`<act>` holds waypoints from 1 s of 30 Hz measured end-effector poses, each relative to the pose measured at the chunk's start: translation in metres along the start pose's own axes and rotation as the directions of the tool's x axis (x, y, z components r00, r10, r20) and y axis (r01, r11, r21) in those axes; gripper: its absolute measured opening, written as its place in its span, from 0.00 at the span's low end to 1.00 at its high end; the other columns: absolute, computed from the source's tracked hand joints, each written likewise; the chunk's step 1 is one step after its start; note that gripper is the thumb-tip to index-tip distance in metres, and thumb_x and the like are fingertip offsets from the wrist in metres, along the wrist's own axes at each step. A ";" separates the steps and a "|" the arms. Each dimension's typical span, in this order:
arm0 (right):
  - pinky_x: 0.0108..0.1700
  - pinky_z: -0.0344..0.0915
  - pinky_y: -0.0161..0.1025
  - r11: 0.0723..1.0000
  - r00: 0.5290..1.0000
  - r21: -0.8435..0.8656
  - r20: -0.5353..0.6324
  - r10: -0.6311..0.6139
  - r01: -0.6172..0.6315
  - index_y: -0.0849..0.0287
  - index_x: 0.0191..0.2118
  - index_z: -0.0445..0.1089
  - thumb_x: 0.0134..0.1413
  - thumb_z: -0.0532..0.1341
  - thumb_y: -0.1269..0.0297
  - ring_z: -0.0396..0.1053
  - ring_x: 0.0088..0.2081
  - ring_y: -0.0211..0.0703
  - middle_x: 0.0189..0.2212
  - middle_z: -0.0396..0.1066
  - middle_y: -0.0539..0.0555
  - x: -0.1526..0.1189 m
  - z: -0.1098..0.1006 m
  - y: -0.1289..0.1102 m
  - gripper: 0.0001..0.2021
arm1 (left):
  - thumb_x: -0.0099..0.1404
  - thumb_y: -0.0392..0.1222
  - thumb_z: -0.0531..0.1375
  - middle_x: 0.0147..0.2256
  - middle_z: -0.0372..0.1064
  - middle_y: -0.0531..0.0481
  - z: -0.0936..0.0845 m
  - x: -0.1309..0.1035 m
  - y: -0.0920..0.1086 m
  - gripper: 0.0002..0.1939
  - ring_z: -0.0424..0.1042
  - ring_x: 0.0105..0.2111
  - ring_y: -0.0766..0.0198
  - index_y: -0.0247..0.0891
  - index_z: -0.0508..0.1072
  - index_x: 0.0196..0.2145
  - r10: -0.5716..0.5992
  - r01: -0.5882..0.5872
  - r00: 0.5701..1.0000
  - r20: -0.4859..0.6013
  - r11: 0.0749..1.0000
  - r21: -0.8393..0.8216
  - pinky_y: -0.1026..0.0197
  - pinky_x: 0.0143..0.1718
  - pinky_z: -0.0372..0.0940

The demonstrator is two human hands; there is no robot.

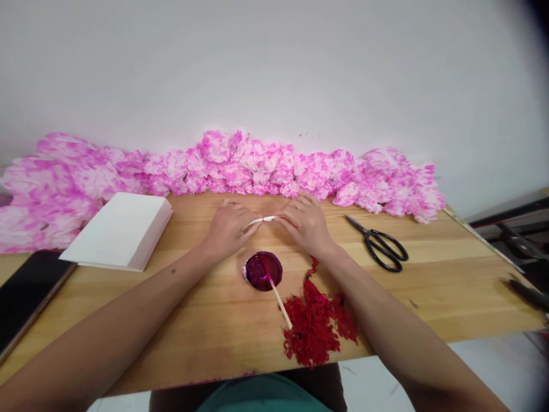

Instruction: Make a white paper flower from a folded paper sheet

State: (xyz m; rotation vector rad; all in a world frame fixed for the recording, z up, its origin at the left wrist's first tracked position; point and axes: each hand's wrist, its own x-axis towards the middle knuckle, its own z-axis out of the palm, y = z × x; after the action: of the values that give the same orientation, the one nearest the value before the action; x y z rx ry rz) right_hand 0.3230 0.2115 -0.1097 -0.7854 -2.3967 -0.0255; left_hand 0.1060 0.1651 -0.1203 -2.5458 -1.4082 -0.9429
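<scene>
Between my two hands stretches a thin folded strip of white paper [268, 218], tied at its middle with a bit of red thread. My left hand [231, 226] pinches its left end, and my right hand [305, 223] pinches the right end. Just below them sits a small round dish of dark magenta dye [257, 273] with a light wooden stick [281, 303] resting in it. A tangled heap of red yarn [311, 329] lies by my right forearm, partly under the stick's end.
Pink and white paper flowers [266, 163] are piled along the wall. A stack of white paper [118, 229] and a dark phone [32, 292] lie on the left of the wooden table [193, 337]. Black-handled scissors [381, 246] are at the right.
</scene>
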 end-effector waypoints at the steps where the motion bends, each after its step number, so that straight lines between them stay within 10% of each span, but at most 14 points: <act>1: 0.50 0.58 0.48 1.000 1.000 0.007 -0.003 0.013 -0.013 0.54 0.36 0.74 0.64 0.56 0.59 0.66 0.37 0.45 0.30 0.73 0.53 0.000 0.000 0.001 0.11 | 0.71 0.44 0.53 0.30 0.77 0.50 0.000 0.000 -0.001 0.14 0.71 0.31 0.60 0.40 0.78 0.34 -0.013 0.013 1.000 -0.002 1.000 -0.007 0.55 0.38 0.56; 30: 0.54 0.56 0.48 0.995 0.997 0.096 0.066 -0.049 0.042 0.53 0.36 0.75 0.64 0.56 0.59 0.68 0.40 0.44 0.34 0.76 0.51 -0.001 0.004 -0.007 0.11 | 0.67 0.40 0.56 0.35 0.74 0.48 0.000 0.001 0.002 0.06 0.70 0.37 0.58 0.38 0.72 0.36 0.051 -0.043 0.991 0.125 0.997 -0.065 0.53 0.45 0.57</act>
State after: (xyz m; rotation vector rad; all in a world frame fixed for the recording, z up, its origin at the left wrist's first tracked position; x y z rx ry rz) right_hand 0.3173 0.2057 -0.1121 -0.6984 -2.4605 0.0973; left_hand 0.1078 0.1652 -0.1197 -2.7156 -1.3632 -0.8452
